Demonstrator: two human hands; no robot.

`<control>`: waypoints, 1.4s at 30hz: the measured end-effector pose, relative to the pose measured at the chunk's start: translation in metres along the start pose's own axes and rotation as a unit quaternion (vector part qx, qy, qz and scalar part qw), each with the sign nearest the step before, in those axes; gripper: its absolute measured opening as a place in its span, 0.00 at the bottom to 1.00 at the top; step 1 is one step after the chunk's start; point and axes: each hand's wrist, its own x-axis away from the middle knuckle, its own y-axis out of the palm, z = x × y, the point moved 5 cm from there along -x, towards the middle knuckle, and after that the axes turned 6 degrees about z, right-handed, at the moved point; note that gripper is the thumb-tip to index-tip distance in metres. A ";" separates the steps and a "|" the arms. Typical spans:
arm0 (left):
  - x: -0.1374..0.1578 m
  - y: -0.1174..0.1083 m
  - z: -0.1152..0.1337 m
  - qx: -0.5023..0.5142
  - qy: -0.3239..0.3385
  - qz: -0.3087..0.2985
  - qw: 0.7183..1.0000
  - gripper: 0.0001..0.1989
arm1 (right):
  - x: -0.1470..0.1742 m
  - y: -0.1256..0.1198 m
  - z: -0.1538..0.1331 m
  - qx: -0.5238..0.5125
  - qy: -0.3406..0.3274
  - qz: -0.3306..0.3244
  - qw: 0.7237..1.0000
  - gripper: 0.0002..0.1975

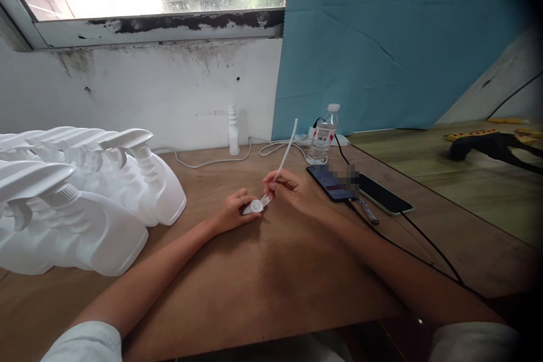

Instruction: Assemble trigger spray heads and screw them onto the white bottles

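My left hand (232,212), with a ring on one finger, is closed around a small white trigger spray head (256,206) just above the table. The head's round collar faces up at me. Close beside it on the right, my right hand (292,191) pinches a thin white plastic tube (288,150), which sticks up and leans to the right. The tube's lower end is hidden by the fingers. My right fingertips are very near the narrow end of the spray head; whether they touch it I cannot tell.
Rows of white spray bottles (165,198) lean together on the left of the table (254,288). A slim white bottle (233,134) stands by the wall. Behind my right hand are a water bottle (321,144), a lit phone (328,184), a dark phone (384,195) and cables.
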 end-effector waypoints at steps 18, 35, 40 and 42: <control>-0.002 -0.002 -0.007 0.058 -0.039 -0.006 0.998 0.18 | -0.010 0.029 0.023 0.176 -0.081 -0.026 0.981 0.06; -0.004 -0.004 -0.006 0.084 -0.053 -0.006 0.995 0.19 | -0.015 0.039 0.023 0.213 -0.084 -0.047 0.972 0.08; -0.006 -0.002 -0.022 0.192 -0.101 -0.003 0.976 0.24 | -0.011 0.029 0.017 0.225 -0.104 -0.038 0.968 0.09; -0.017 -0.001 -0.039 0.188 -0.133 0.049 0.972 0.25 | -0.009 0.023 0.013 0.251 -0.106 -0.038 0.961 0.09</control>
